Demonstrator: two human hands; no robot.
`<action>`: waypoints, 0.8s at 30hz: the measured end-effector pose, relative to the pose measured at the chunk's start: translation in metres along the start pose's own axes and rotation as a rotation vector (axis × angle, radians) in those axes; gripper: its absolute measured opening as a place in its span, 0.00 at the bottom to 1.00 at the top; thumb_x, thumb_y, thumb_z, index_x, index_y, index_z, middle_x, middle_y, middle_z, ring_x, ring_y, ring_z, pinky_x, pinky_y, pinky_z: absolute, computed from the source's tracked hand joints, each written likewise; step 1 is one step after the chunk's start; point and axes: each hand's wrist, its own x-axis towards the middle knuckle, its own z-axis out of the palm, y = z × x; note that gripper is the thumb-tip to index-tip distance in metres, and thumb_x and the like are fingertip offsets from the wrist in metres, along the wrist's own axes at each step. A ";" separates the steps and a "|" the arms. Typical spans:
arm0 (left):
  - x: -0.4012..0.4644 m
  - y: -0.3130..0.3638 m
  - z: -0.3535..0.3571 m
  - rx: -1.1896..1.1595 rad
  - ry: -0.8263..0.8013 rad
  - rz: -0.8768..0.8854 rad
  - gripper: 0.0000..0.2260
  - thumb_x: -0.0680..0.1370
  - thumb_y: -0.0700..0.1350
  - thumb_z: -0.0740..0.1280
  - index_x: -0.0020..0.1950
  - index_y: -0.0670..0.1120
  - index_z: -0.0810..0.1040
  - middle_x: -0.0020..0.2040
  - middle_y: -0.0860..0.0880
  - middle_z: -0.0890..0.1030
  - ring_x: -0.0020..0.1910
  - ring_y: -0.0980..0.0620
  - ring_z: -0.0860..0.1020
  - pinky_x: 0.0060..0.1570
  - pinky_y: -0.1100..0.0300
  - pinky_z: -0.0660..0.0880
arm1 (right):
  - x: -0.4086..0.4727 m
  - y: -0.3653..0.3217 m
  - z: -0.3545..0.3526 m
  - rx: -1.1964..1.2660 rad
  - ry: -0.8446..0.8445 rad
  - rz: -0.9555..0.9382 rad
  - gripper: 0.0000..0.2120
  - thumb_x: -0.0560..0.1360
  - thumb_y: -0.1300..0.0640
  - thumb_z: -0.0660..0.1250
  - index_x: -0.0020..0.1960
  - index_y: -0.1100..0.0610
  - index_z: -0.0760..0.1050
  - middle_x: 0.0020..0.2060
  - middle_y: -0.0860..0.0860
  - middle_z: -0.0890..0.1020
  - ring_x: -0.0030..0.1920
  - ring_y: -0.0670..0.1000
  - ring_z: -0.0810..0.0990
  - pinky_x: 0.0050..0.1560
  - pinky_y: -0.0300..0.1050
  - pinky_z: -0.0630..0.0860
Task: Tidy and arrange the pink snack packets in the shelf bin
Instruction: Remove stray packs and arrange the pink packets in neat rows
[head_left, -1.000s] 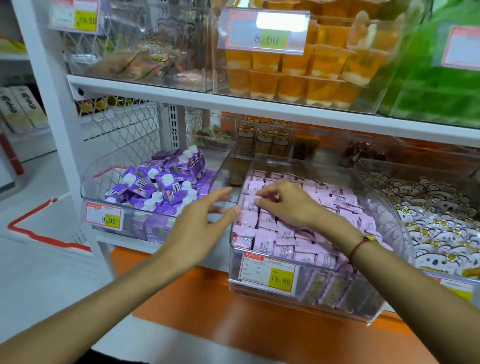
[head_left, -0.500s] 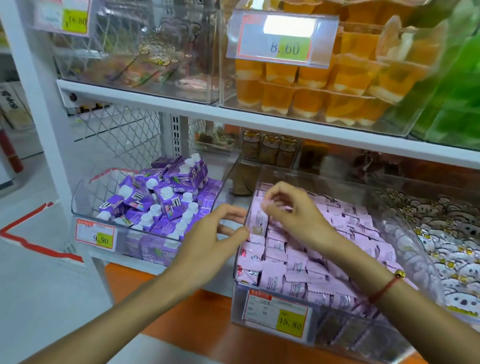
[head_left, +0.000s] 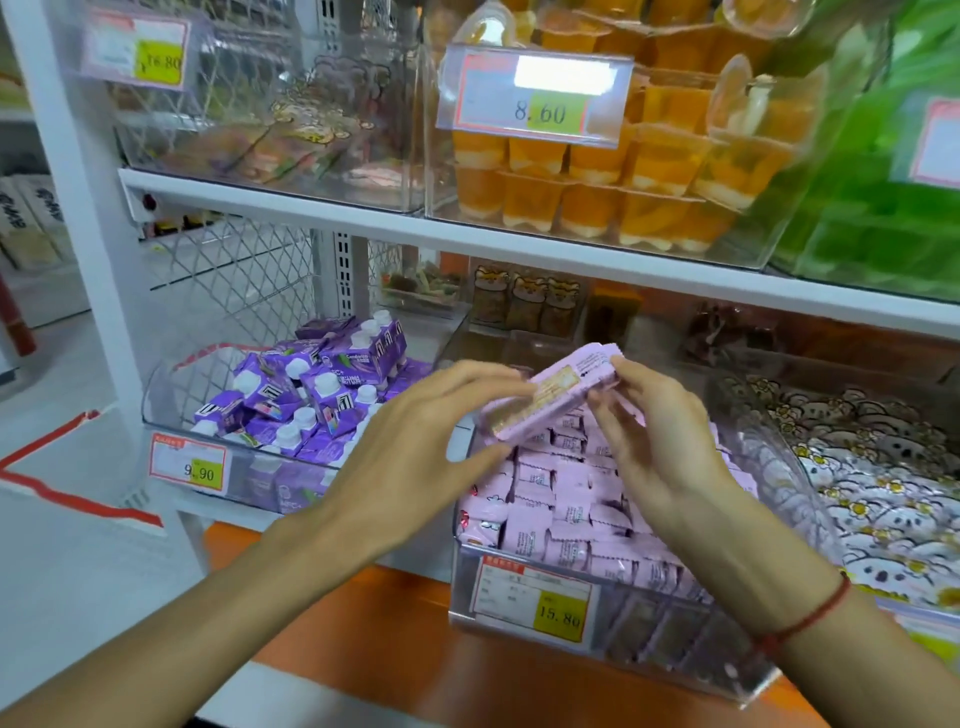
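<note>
White shelf (head_left: 363, 228) carries clear bin (head_left: 675, 644) of pink packets (head_left: 571, 525).

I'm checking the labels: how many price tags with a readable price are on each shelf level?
Upper shelf: 2 (16.80 tag, 8.60 tag)
Lower shelf: 2 (9.90 tag, 15.80 tag)
Total: 4
</note>
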 end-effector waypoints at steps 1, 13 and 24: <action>0.000 0.001 -0.001 -0.009 -0.006 0.007 0.24 0.69 0.42 0.77 0.63 0.52 0.77 0.63 0.59 0.75 0.62 0.60 0.73 0.60 0.59 0.71 | -0.002 -0.002 -0.002 0.048 0.001 0.050 0.11 0.77 0.65 0.63 0.59 0.68 0.75 0.42 0.53 0.80 0.37 0.42 0.80 0.36 0.31 0.77; 0.008 0.000 -0.008 -0.914 -0.026 -0.678 0.15 0.62 0.53 0.74 0.46 0.49 0.86 0.44 0.48 0.86 0.43 0.54 0.84 0.38 0.67 0.78 | 0.001 0.005 -0.027 -0.725 -0.453 -0.278 0.29 0.66 0.40 0.70 0.65 0.38 0.67 0.62 0.45 0.76 0.61 0.44 0.75 0.54 0.38 0.75; 0.009 -0.002 -0.001 -0.878 0.155 -0.531 0.14 0.71 0.49 0.68 0.55 0.48 0.79 0.49 0.54 0.85 0.48 0.57 0.83 0.42 0.66 0.79 | 0.011 0.021 -0.027 -0.518 -0.351 -0.330 0.16 0.67 0.57 0.76 0.51 0.55 0.74 0.42 0.45 0.83 0.41 0.47 0.82 0.40 0.34 0.78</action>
